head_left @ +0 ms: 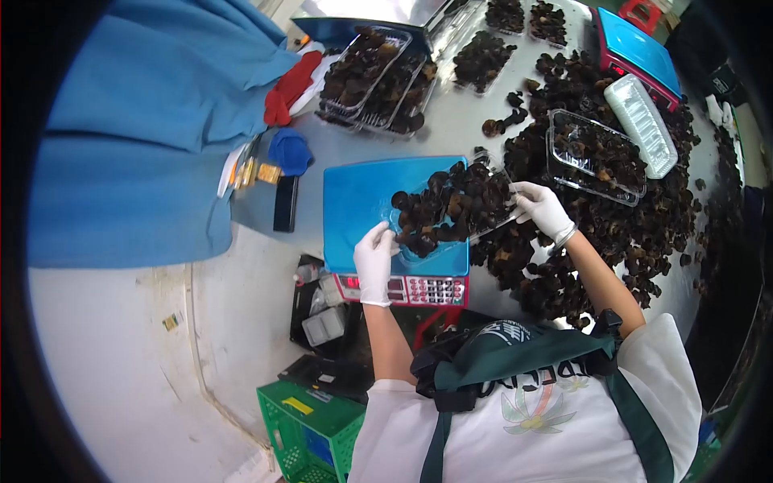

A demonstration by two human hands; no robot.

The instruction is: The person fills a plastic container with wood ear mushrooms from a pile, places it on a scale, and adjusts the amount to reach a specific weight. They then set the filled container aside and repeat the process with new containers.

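Note:
A clear plastic tray [418,259] heaped with dark wood ear mushrooms [451,205] is held over the blue platform of a weighing scale [346,197]. My left hand [374,262], in a white glove, closes on the tray's left edge with fingers and thumb. Also gloved in white, my right hand [543,211] pinches the tray's right edge, which reaches beyond the scale's platform. The scale's red front carries a keypad and a lit display, partly covered by my left hand.
A big pile of loose mushrooms [515,270] spreads over the metal table [314,149] to the right. On it lie a filled tray [600,153] and empty stacked trays [642,125]. More filled trays [366,72] and a second scale [640,52] stand farther back. A phone [284,205] lies left.

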